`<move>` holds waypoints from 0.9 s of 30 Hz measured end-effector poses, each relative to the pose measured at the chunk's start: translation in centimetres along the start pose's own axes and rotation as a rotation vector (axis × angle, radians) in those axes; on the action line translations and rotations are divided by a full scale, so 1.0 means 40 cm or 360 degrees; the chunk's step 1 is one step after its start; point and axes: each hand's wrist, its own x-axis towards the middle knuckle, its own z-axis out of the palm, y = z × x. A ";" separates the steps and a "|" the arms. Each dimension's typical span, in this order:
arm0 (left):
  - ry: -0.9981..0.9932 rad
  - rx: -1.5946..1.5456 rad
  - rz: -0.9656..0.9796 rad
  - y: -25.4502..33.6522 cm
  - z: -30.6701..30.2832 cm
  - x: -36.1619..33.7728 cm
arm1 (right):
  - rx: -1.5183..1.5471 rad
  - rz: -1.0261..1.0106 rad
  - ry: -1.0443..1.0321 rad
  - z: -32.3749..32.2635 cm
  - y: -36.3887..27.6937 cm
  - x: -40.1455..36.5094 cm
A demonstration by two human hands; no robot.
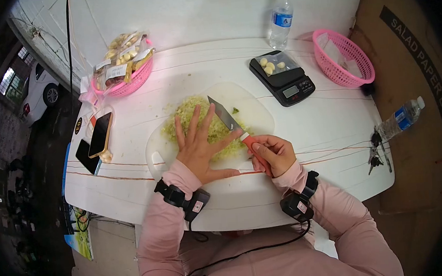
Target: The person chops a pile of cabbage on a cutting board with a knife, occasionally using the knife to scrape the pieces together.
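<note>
A heap of finely chopped pale green vegetable (178, 121) lies on a white cutting board (257, 106). Fingers spread wide, my left hand (198, 149) is over the near left part of the heap, holding nothing. My right hand (276, 153) is wrapped around the orange handle of a kitchen knife (224, 116). Its blade points up and to the left across the heap, its tip beyond my left fingertips. A small dark green scrap (235, 110) sits on the board right of the blade.
Behind the board are a pink basket of packaged food (138, 74), a black kitchen scale (282, 84) bearing a bag of pale round pieces, a pink basket (348, 71) and a water bottle (280, 23). Phones (100, 136) lie left; keys (374, 152) and another bottle (404, 118) lie right.
</note>
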 end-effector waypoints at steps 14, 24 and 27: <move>0.0334 0.0420 -0.0695 -0.067 0.025 -0.013 | -0.0009 0.0040 -0.0074 -0.001 -0.007 -0.007; 0.0188 0.0119 -0.0065 -0.014 -0.018 -0.006 | 0.0012 0.0012 -0.0026 0.003 -0.004 -0.003; 0.0130 0.0027 0.0038 -0.004 -0.009 -0.001 | -0.0019 0.0012 -0.0016 0.006 -0.010 -0.003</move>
